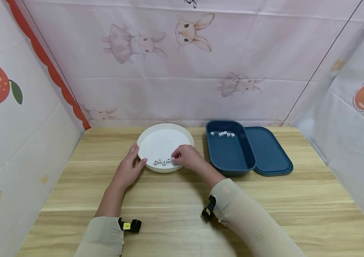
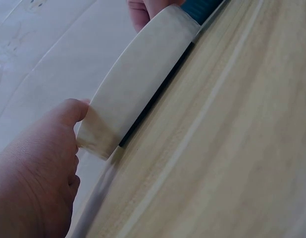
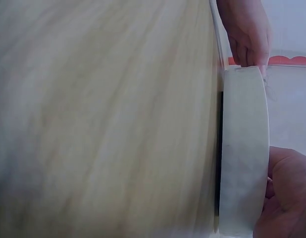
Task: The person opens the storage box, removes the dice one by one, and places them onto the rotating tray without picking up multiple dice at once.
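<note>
Pinching a die [image 1: 173, 158], as far as I could tell, right hand [image 1: 188, 157] hung inside tray [image 1: 160, 142] | left hand [image 1: 128, 169], spread, touched its rim | more dice [image 1: 225, 134] lay in box [image 1: 230, 155]

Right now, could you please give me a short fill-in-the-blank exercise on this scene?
The rectangular box is coloured ____.
In the head view, the lid lies to the box's ____ side.
The right hand is at the dice in the round tray, while the ____ hand touches the tray's side.
Missing words: blue; right; left.
</note>
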Tool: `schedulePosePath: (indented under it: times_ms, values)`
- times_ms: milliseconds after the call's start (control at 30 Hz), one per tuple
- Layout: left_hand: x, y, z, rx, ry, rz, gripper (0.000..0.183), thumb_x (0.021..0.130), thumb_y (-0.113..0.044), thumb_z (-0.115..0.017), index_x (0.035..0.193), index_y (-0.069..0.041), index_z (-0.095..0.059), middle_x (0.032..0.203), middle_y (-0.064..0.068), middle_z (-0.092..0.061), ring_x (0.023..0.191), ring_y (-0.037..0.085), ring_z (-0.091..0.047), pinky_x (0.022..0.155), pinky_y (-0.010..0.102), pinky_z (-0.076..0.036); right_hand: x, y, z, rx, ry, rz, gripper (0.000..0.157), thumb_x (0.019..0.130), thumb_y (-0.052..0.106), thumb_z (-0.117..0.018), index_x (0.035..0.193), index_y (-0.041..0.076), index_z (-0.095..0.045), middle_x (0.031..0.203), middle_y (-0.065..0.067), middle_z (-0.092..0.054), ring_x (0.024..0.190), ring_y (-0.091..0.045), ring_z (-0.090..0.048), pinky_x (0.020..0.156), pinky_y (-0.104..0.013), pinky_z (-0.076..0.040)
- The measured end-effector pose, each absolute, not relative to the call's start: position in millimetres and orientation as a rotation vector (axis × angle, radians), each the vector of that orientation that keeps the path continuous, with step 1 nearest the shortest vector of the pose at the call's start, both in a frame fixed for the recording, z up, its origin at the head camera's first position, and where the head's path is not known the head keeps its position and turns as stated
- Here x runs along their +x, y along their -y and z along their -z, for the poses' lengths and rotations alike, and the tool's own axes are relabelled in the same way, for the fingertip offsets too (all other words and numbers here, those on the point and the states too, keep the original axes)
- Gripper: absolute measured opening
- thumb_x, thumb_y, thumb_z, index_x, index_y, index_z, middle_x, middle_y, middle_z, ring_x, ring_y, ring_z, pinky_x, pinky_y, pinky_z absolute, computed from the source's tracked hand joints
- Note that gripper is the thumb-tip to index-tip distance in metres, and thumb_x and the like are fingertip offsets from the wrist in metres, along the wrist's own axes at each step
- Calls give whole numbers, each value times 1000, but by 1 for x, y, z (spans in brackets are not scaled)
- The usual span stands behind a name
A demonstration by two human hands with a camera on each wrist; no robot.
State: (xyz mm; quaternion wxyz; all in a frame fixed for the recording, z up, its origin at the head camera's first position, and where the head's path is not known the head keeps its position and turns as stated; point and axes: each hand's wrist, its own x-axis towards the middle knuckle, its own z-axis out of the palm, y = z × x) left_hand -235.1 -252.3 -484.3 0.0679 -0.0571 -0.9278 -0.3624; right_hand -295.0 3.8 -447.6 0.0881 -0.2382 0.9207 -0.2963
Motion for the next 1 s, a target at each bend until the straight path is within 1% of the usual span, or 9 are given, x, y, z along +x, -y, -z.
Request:
schedulePosePath:
  times_ms: [233,400,533,733,867,1000]
  values:
    - [-235,251,485,-171,2799,1086,76,92,-54,-49,150,-13,-23,158,-1,-14,145,20,-12,115,51,-19,-293,-5,444,-672,-2725,909,22,78,17,-76,99,12,-74,85,4,-66,78,-11,-57,70,-22,-50]
    - [-235,252,486,-183,2792,1084,75,92,-53,-50,150,-12,-24,158,0,-15,145,21,-13,115,51,-20,-291,-13,434,-621,-2703,1002,25,82,21,-73,106,13,-72,88,4,-64,82,-15,-56,70,-24,-50]
    - [-235,253,485,-187,2784,1089,75,92,-53,-49,149,-11,-25,158,1,-15,145,21,-13,115,50,-19,-296,-25,422,-594,-2713,1079,28,84,24,-71,110,13,-71,90,3,-63,83,-16,-55,67,-25,-50]
    - [-234,254,485,-197,2785,1089,75,92,-50,-51,149,-9,-24,158,3,-15,145,24,-13,114,53,-19,-309,-53,405,-517,-2762,1295,28,84,27,-71,108,12,-71,91,2,-67,82,-16,-57,65,-27,-50]
    - [-235,253,485,-195,2782,1083,74,92,-50,-51,149,-10,-25,158,2,-15,145,24,-13,114,52,-20,-318,-75,399,-459,-2795,1417,24,84,26,-71,105,14,-72,96,-1,-69,85,-15,-61,69,-28,-54]
    - [-235,252,485,-191,2791,1078,75,92,-51,-51,150,-11,-24,158,-3,-12,145,23,-12,115,52,-19,-327,-97,400,-347,-2795,1498,26,84,28,-71,106,15,-72,104,-4,-69,91,-17,-62,76,-31,-55]
